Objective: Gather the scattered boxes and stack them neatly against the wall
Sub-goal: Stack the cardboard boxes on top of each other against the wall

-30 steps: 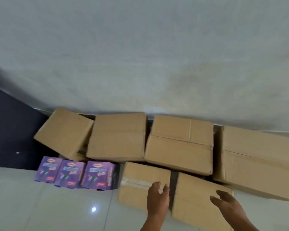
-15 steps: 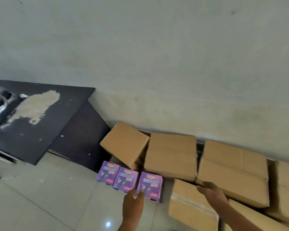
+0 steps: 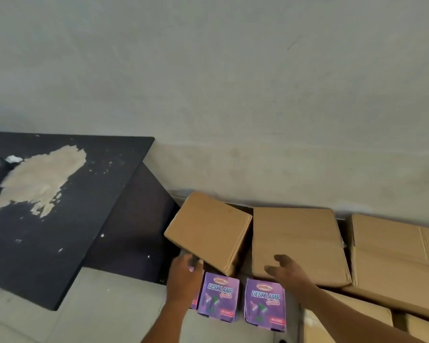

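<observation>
Both hands have moved leftward along the row since half a second ago, away from the low front boxes and toward the tilted cardboard box (image 3: 208,231) at the left end. Just past the left hand (image 3: 183,280), this plain brown box sits cocked at an angle, one corner raised, with smooth matte faces and crisp folded edges. That hand's fingertips touch its lower near edge, fingers only slightly bent, gripping nothing. The right hand (image 3: 286,271) hovers with fingers loosely spread and relaxed, in front of the second cardboard box (image 3: 297,243), which lies flat beside the tilted one, close to the wall (image 3: 233,95). Between the two forearms stand two glossy purple cartons (image 3: 218,297) printed "DESK LAMP"; a third is mostly hidden under the left hand. Further right of the right hand lies a larger cardboard box (image 3: 394,258) with a taped seam. Left of the left hand, a dark board (image 3: 60,219) with a rough pale patch leans over the pale tiled floor (image 3: 97,318).
</observation>
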